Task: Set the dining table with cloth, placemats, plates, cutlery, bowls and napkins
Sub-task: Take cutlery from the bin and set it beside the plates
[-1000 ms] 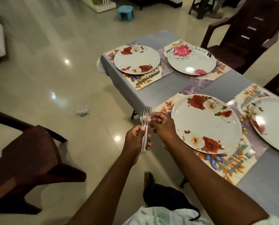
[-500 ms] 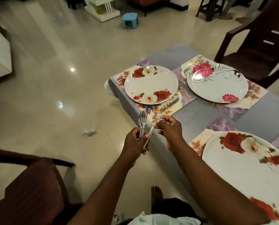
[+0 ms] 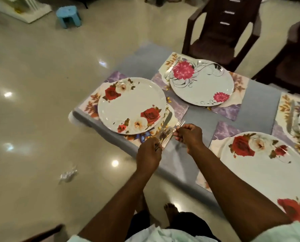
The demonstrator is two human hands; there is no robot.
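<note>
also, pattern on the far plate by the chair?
The far plate is white with pink flowers and thin black swirling stems, clearest in the head view.

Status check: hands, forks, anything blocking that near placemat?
Left hand grips fork bundle. Right hand pinches one fork clear. Knife already beside rose plate.

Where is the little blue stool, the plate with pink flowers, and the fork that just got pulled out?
blue stool (image 3: pixel 69 16), head view, on its top.
plate with pink flowers (image 3: pixel 202 84), head view, on its white middle.
single fork (image 3: pixel 179 123), head view, on its tines, pinched by the right hand (image 3: pixel 189 136).
</note>
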